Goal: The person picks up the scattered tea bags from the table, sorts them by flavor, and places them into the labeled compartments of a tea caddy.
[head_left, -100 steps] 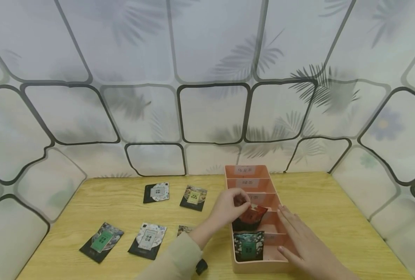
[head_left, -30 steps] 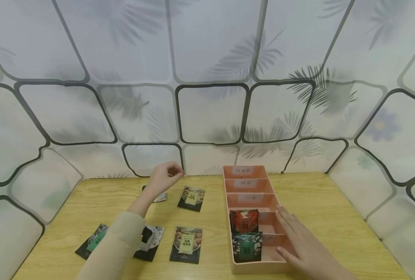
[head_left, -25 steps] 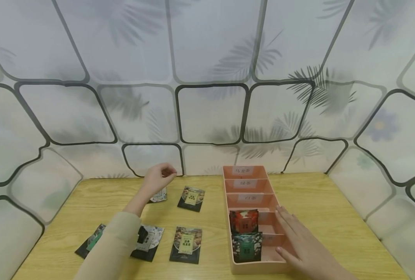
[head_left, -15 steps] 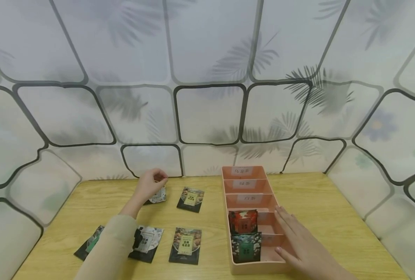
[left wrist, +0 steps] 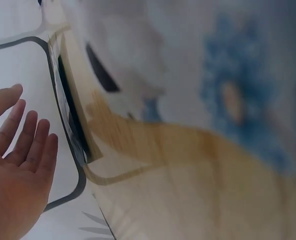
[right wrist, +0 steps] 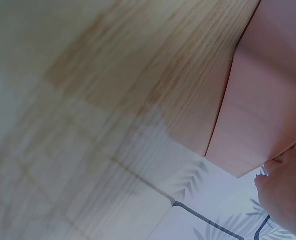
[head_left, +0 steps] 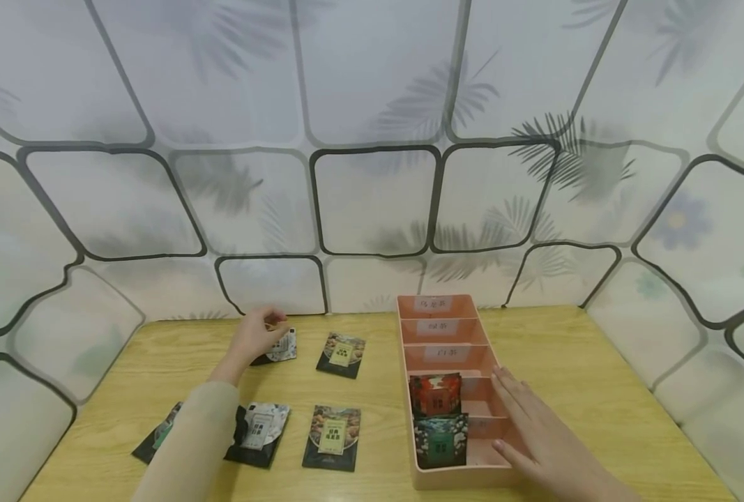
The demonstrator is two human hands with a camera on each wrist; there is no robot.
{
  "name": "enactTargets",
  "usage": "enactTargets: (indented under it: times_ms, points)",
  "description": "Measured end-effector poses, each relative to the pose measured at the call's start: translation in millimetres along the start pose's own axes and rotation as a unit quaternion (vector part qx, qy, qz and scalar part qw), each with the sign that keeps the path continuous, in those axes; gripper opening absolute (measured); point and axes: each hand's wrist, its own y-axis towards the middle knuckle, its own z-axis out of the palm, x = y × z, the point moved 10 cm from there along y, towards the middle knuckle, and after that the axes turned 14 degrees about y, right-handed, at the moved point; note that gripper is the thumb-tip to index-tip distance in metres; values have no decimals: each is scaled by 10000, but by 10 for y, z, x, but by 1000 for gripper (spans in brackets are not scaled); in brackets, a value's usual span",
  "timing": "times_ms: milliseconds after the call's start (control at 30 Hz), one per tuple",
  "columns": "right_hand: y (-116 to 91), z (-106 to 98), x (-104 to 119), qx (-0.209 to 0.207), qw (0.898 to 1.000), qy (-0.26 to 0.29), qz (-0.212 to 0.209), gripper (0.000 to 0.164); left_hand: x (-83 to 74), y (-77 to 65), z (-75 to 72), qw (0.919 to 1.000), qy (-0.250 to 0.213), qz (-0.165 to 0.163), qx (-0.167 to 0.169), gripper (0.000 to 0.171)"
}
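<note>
My left hand (head_left: 255, 338) is over a black-and-white tea packet (head_left: 286, 346) at the back left of the table and partly hides it. In the left wrist view its fingers (left wrist: 30, 145) are loosely bent, with nothing between them and the thumb. My right hand (head_left: 541, 432) rests along the right rim of a pink divided box (head_left: 466, 477), fingers straight. Inside that box, a red tea packet (head_left: 436, 395) and a green-labelled tea packet (head_left: 441, 441) stand in the two nearest compartments. The three far compartments bear handwritten labels.
Two yellow-labelled packets (head_left: 342, 354) lie between the left hand and the box, one behind the other. Nearer me are a white-labelled packet (head_left: 259, 436) and a green-labelled packet (head_left: 158, 436), both partly covered by the left sleeve (head_left: 190, 439). A patterned curtain (head_left: 378, 202) surrounds the wooden table.
The red packet, earlier pinched by my left hand, now stands in the box. The left hand has swung left and lowered toward the back-left packet. My right hand keeps its place on the rim.
</note>
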Motion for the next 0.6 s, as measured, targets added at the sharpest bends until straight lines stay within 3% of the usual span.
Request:
enactTargets:
  times_ms: [333, 600]
  points:
    - [-5, -5, 2, -32, 9999, -48, -108, 94, 71, -9, 120, 9986, 25, 213, 476, 35]
    - [-3, 14, -22, 57, 9999, -67, 63, 95, 70, -3, 170, 9972, 221, 353, 624, 39]
